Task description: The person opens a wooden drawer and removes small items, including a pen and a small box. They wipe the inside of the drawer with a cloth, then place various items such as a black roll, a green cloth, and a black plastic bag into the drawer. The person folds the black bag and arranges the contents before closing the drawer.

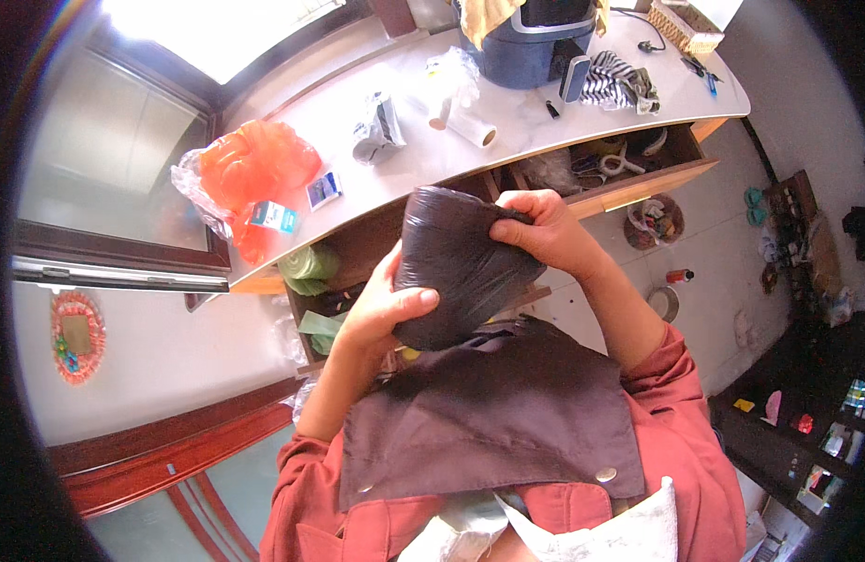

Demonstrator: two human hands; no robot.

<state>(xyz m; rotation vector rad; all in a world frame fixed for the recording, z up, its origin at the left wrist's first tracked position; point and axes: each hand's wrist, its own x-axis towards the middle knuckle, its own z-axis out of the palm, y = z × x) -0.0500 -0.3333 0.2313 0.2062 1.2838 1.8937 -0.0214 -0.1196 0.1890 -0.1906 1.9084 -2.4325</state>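
Observation:
A roll of black plastic bags is held up in front of my chest, over the open drawers. My left hand grips its lower left side, the thumb lying across the front. With thumb and fingers, my right hand pinches the gathered plastic at its upper right. Below the roll, an open drawer contains a green plastic roll and light green plastic. Part of that drawer's inside is hidden behind the black plastic and my left hand.
On the white tabletop lie orange plastic bags, a small box, a film roll and a striped cloth. A dark blue bucket stands behind. The right drawer juts out, holding tape. A waste basket sits on the floor.

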